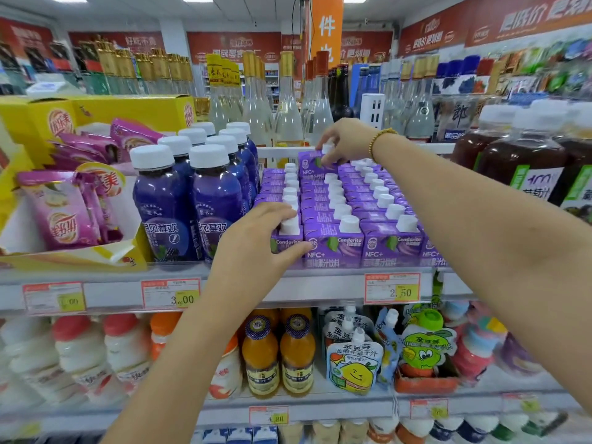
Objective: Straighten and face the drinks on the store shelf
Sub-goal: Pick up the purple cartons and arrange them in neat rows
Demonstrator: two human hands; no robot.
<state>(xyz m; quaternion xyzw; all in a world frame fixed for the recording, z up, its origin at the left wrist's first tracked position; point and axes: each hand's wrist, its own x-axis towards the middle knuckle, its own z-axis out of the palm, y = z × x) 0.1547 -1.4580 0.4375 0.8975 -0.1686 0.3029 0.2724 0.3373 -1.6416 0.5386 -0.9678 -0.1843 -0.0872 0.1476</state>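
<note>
Under your left hand (256,238) sits the front-left carton (288,243) of the purple juice cartons (352,206). Your fingers curl over its top beside the white cap, and your thumb lies across its front face, so you are grasping it. It stands at the front lip of the shelf (105,277), touching the next carton to the right of your thumb.

Farther back, your right hand (346,141), with a beaded bracelet (381,139) on the wrist, pinches the white cap of the back carton (312,163). That carton rides higher than the cartons around it, with its purple front face turned towards you. I cannot tell whether it rests on its neighbours or is held clear of them.

Between your two hands the cartons run in rows from front to back, caps up and packed side by side. The front row shows its printed faces to you.

Left of your left hand, and just beside the cartons, stand blue-purple bottles (192,193) with white caps. Beyond them is a yellow display box (64,200) holding pink sachets. Right of your right forearm stand dark juice bottles (519,161). Behind your right hand rise clear glass bottles (288,113).

Below your left wrist a price tag (171,293) reads 3.00, and under the cartons another tag (392,288) reads 2.50. One shelf down stand orange juice bottles (278,354).
</note>
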